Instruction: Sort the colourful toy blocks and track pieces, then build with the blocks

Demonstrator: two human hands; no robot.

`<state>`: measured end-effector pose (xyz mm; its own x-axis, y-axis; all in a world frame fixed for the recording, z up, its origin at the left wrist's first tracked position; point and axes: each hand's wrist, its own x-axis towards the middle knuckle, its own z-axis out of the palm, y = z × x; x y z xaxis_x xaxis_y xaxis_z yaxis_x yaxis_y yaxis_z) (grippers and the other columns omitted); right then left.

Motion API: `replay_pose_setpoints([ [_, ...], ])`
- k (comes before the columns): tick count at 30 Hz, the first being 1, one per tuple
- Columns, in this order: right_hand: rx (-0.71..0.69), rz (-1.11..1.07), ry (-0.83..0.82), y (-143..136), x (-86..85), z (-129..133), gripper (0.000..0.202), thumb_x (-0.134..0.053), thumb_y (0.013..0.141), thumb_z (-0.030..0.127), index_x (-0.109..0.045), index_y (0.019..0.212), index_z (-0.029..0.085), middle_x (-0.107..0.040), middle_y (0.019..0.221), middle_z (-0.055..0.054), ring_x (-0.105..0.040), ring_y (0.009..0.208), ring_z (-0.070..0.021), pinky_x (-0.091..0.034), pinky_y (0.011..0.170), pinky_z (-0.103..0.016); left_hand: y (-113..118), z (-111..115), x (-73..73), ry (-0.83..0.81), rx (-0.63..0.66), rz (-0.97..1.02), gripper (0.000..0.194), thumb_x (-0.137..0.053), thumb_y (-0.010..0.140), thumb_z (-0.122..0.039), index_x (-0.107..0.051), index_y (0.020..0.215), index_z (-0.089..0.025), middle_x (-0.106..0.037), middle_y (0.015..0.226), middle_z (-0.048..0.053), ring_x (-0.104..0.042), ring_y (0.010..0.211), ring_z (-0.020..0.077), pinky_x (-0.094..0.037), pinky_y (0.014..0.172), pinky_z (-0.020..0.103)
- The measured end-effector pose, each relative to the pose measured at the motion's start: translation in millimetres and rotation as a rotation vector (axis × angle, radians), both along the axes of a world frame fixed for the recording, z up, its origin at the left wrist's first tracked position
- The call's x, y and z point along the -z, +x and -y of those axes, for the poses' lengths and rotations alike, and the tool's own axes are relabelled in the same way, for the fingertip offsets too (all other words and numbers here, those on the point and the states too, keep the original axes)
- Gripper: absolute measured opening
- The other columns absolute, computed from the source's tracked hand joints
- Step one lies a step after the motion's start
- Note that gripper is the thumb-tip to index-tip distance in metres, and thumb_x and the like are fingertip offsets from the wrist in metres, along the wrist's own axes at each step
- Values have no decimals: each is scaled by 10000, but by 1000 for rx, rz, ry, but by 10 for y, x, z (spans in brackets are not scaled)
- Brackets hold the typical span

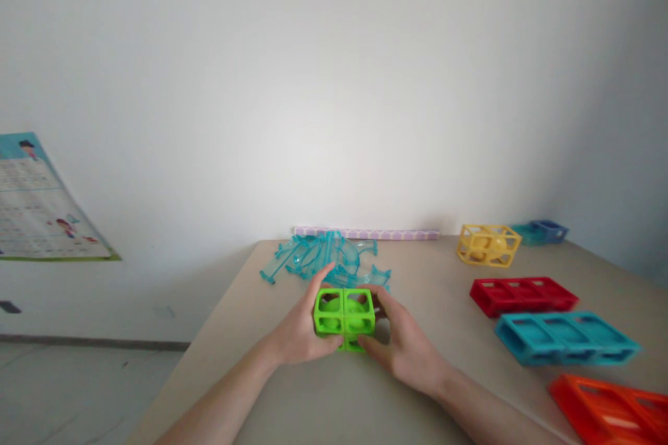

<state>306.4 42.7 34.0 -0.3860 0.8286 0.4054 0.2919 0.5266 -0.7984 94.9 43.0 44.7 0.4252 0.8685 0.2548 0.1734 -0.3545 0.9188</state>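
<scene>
Orange frame: nearest you at lower right, an open plastic piece (579, 403) cut off by the view's edge and blurred.
Green block: between your hands, near the table's front middle, a glossy open-sided block (344, 320) with two windows side by side on top and a rounded green form inside each; whether it touches the table you cannot tell.
Left hand: your hand (305, 334) is closed around the block's left side, thumb along the near face, index finger raised past the far corner.
Right hand: yours (404, 344) curls around the right side, thumb on the near face, fingers bent behind.
Teal frame: beyond the orange one, a long row (566, 356) of three openings, contents unclear.
Red frame: just behind the teal, another three-opening row (527, 306).
Yellow block: farther back, a see-through lattice (488, 243) with rounded yellow forms inside.
Back right corner: a blue open piece (550, 231) beside translucent teal plastic (529, 235).
Clear teal pile: beyond your hands, thin, smooth, tangled pieces (328, 261), some curved.
Patterned strip: pale purple (365, 233), along the wall (323, 83).
Table: smooth, beige (428, 271).
</scene>
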Motion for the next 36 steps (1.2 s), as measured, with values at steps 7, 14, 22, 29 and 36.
replay_pose_setpoints([
  [7, -2, 9, -34, -3, -29, 11, 563, -630, 695, 84, -437, 1204, 226, -614, 1060, -46, -574, 888, -193, -468, 788, -336, 23, -11, 38, -30, -24, 41, 1071, -727, 651, -90, -79, 1470, -324, -497, 1152, 63, -595, 984, 210, -476, 856, 324],
  [14, 12, 5, -56, 0, -60, 3, 538, -661, 683, 106, -475, 1174, 221, -630, 1023, -35, -573, 846, -183, -471, 770, -327, 42, 0, 7, -47, -24, 62, 1056, -714, 651, -78, -85, 1470, -303, -552, 1119, 65, -608, 956, 203, -486, 835, 321],
  [22, 20, 2, -12, 16, 11, -12, 581, -647, 708, 117, -431, 1236, 227, -616, 1074, -59, -582, 919, -207, -472, 813, -357, 22, -26, 15, -129, -6, 196, 1060, -777, 654, -195, -113, 1475, -287, -575, 1119, 75, -613, 1000, 236, -491, 863, 347],
  [29, 9, -140, -22, 2, 33, -19, 597, -629, 802, 216, -331, 1319, 245, -590, 1079, -73, -594, 911, -195, -502, 771, -350, -7, -138, 29, -199, -122, 413, 977, -793, 639, -242, -236, 1441, -257, -634, 1104, 71, -632, 991, 248, -496, 882, 381],
  [36, -6, -238, -65, -11, 27, -24, 523, -584, 858, 272, -321, 1310, 247, -565, 1076, -71, -589, 927, -188, -513, 767, -342, -8, -145, 63, -231, -95, 438, 977, -794, 648, -204, -229, 1443, -248, -630, 1128, 89, -627, 1004, 255, -482, 905, 405],
])
